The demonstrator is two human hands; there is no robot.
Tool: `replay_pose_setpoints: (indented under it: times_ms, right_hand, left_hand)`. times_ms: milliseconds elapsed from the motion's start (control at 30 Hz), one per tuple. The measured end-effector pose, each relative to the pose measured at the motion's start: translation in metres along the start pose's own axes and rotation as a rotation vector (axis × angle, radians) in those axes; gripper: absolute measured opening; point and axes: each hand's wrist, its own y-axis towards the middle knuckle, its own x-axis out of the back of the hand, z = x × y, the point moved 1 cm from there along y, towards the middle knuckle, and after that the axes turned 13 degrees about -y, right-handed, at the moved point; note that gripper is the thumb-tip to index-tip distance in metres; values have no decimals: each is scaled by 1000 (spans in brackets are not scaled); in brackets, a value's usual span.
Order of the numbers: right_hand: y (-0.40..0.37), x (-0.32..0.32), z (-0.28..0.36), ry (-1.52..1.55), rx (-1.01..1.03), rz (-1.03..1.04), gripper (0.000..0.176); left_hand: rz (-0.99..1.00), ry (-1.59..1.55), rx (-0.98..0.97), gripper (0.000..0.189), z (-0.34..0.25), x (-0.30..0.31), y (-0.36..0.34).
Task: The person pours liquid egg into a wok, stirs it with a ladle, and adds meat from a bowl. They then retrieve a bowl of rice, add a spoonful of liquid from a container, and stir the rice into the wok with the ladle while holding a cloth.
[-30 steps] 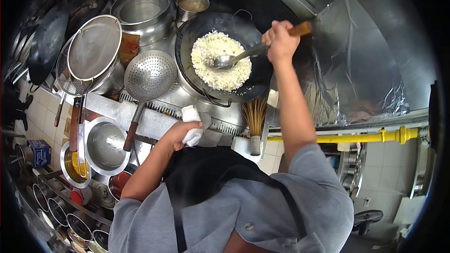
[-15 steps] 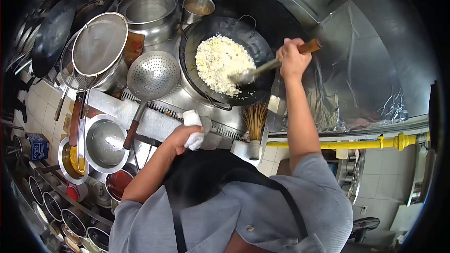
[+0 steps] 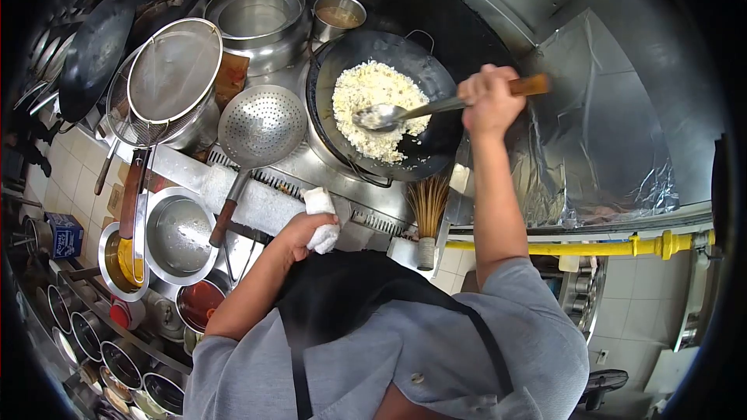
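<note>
My right hand (image 3: 492,99) is wrapped round the shaft of a metal wok ladle (image 3: 436,107), just below its wooden grip. The ladle's round head rests over the fried rice (image 3: 372,85), with some grains on it. That rice, pale with yellow bits, lies in a heap in the big dark wok (image 3: 433,70). Down by the stove's front edge, close to my apron, my left hand (image 3: 299,232) grips a folded white towel (image 3: 320,206). The wok's near loop handle lies a little up and right of the towel; the two are apart.
A perforated strainer ladle (image 3: 263,126) lies left of the wok, beside a mesh strainer (image 3: 175,70). Behind stand a large steel pot (image 3: 257,12) and a smaller pot (image 3: 339,14). A bamboo brush (image 3: 428,210) is at right front. A water basin (image 3: 180,235) sits left. A yellow pipe (image 3: 560,247) runs right.
The ladle's head has moved left and up across the rice, and my right hand has shifted slightly right. My left hand still holds the towel in about the same place.
</note>
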Motion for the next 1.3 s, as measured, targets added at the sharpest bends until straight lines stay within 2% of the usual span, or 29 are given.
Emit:
replay_pose_setpoints:
  times_ms: [67,100,200,300,333,400,467,533,567,633,733,800,833,933,967,1067,1100,1133,1167,1200,1267,1300]
  right_hand:
    - [7,5,-24,56,-42,52,23]
    - [17,4,-11,18,-102,29,23]
    - [25,0,16,-47,-1,-38,23]
    - [23,7,-33,-64,27,-28,21]
    - [34,12,-35,-17,-44,40,21]
    - [49,-4,-10,-55,-73,32,23]
    - [44,-12,0,-59,-17,25,25]
    - [34,-4,-20,-81,100,-87,24]
    - [33,-7,-40,-201,81,-80,28]
    - [60,-13,-42,-246,-3,31,29]
    - [69,-19,-20,-334,-21,5,29]
    - [63,3,-42,-406,194,-69,25]
    - [59,13,-65,-443,202,-73,22]
    - [94,16,-63,-388,121,-87,22]
    - [91,3,-38,-291,59,-138,22]
    - [69,1,-30,-80,101,-205,23]
    - [56,4,-51,-110,131,-278,23]
    - [41,3,-64,-37,40,-318,23]
    - [36,7,-58,-2,-6,-257,24]
    - [33,6,-43,36,-50,-190,25]
    - [38,17,8,51,-209,-44,23]
    - [34,21,38,67,-172,0,22]
  left_hand:
    - [-24,-7,29,23,-1,1,4]
    - [-23,-6,28,23,0,1,6]
    - [8,9,39,24,-2,2,10]
    - [3,-17,44,24,2,3,13]
    - [-13,-29,37,24,4,2,16]
    - [-33,-30,35,24,9,5,19]
    - [-3,-151,67,24,7,7,25]
    - [-52,-143,30,22,7,3,25]
    - [-69,-129,16,21,10,8,32]
    - [-87,-109,-6,20,12,18,47]
    - [-14,-95,26,21,7,20,55]
    - [-106,-128,-1,25,-2,1,46]
    - [-99,-94,-16,30,-4,-2,47]
    - [-87,-60,63,32,-12,-20,46]
    - [-8,-39,101,34,-13,-21,54]
    - [-65,-47,102,28,-28,-70,65]
    - [-58,-27,140,26,-26,-79,85]
    - [-57,-7,185,23,-20,-75,118]
    - [125,4,243,22,-12,-44,179]
    - [122,13,245,22,-11,-54,167]
    - [-118,86,45,21,3,-71,129]
    - [-128,29,41,19,7,-83,95]
